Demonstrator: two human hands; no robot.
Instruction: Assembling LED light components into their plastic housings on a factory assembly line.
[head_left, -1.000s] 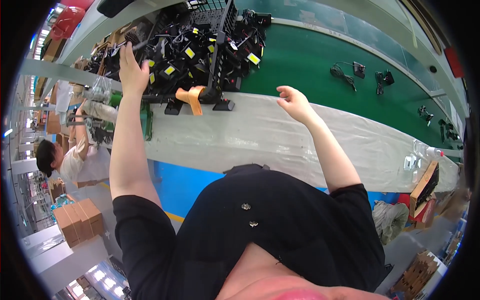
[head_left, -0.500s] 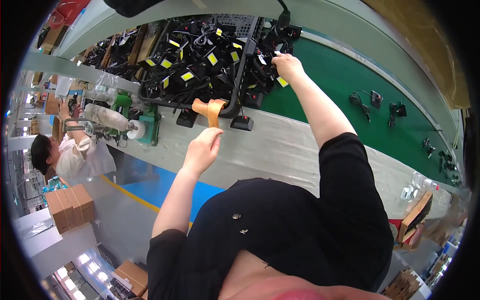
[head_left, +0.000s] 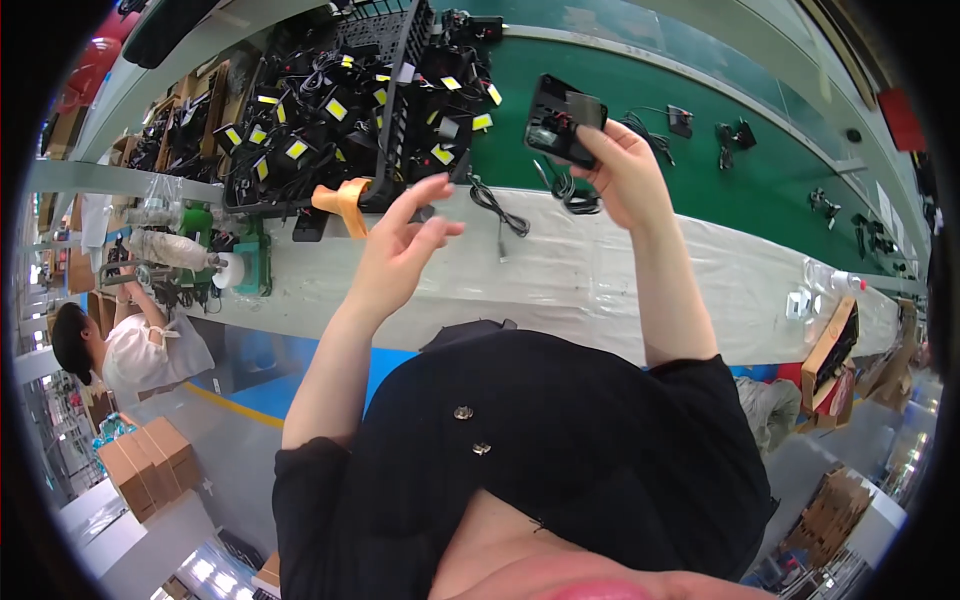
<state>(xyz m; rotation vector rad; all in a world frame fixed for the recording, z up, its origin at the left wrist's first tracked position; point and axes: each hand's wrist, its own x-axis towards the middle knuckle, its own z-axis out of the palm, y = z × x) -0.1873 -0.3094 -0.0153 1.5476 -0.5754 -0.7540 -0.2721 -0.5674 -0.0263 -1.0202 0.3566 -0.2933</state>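
Observation:
My right hand (head_left: 630, 175) grips a flat black rectangular device (head_left: 548, 118) by its right edge, over the green mat. One part of the device's face is glossy; its exact kind is unclear. A thin black cable (head_left: 572, 190) hangs below it. My left hand (head_left: 400, 250) is open, fingers apart, just right of an orange strap (head_left: 345, 203) looped on the corner of a black plastic crate (head_left: 408, 85). Many black devices with yellow labels (head_left: 297, 149) and tangled cables fill the crate. More of them lie along its right side.
The green mat (head_left: 740, 185) runs right, with several cabled devices (head_left: 680, 122) on it. A coiled black cable (head_left: 497, 208) lies on the pale bench edge (head_left: 640, 285). A person (head_left: 150, 330) works at the left beside a green machine (head_left: 250, 262). A cardboard box (head_left: 150, 468) stands lower left.
My left hand has let go of the orange strap and opened. My right hand has drawn back from the pile beside the crate, moving right with a black device. The view has shifted right.

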